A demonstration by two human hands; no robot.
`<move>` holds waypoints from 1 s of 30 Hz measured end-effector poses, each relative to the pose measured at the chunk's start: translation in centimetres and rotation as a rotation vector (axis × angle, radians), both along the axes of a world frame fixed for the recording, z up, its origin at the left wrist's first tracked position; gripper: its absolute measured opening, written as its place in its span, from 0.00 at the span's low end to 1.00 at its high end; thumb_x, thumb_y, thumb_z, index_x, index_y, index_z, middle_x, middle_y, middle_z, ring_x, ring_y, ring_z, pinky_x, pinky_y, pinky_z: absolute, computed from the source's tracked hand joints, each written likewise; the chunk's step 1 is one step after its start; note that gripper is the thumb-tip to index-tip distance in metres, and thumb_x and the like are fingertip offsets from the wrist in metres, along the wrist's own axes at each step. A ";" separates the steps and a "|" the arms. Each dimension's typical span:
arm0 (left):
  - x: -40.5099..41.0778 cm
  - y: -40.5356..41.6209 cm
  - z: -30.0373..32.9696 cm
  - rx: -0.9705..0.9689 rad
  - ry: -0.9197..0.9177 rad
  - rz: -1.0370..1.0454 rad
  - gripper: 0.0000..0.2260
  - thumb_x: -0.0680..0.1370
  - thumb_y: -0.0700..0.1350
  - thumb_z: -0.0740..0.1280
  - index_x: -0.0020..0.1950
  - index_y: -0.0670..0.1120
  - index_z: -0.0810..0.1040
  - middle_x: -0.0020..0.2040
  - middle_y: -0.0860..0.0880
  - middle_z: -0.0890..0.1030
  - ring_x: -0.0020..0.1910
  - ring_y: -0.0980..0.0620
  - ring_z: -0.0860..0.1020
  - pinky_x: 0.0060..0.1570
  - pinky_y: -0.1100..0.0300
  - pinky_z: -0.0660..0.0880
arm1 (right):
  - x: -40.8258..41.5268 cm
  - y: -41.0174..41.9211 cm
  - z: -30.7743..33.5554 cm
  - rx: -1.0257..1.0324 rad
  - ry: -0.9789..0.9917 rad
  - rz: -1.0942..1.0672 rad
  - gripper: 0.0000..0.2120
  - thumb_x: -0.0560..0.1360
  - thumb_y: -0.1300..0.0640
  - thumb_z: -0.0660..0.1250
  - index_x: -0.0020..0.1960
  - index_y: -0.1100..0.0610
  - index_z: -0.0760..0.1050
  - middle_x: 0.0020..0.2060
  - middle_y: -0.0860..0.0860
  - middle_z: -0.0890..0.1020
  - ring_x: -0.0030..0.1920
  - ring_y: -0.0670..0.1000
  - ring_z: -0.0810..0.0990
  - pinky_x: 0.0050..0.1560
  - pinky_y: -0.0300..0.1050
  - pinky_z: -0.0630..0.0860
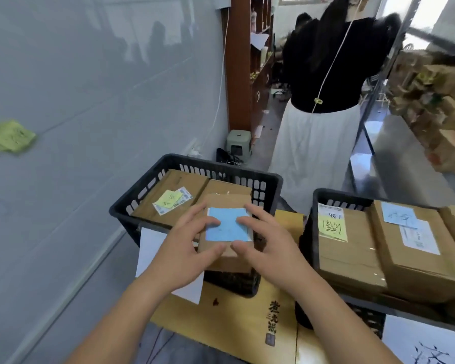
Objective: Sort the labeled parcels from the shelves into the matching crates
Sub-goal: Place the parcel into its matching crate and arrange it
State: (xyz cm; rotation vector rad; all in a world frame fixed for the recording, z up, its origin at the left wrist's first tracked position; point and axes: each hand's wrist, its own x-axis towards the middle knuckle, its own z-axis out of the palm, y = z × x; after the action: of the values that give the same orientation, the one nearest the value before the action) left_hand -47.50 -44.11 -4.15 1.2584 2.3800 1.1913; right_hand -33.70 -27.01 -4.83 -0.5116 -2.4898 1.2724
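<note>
A small cardboard parcel with a blue sticky label on top sits over the near edge of the left black crate. My left hand holds its left side, with the thumb at the near edge and the fingers on the label. My right hand grips the right side the same way. Inside that crate lie larger cardboard parcels, one with a yellow label. A second black crate at the right holds parcels with yellow and blue labels.
A person in a black top and white skirt stands just beyond the crates. Metal shelves with stacked cardboard parcels run along the right. The crates rest on flattened cardboard. A grey wall at the left bears a green note.
</note>
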 end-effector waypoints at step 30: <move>-40.5 2.1 -6.4 -0.197 -0.086 -0.098 0.19 0.68 0.51 0.77 0.57 0.57 0.78 0.70 0.65 0.67 0.67 0.58 0.70 0.63 0.56 0.70 | -33.5 -0.8 -6.5 -0.308 -0.011 -0.160 0.31 0.77 0.56 0.74 0.70 0.30 0.67 0.76 0.32 0.57 0.70 0.38 0.69 0.55 0.30 0.76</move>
State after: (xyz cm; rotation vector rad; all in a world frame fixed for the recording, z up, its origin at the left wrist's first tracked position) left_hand -88.04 -41.99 -10.58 1.2192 2.2811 0.9379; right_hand -67.20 -27.78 -11.34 -0.7741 -2.2182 1.5972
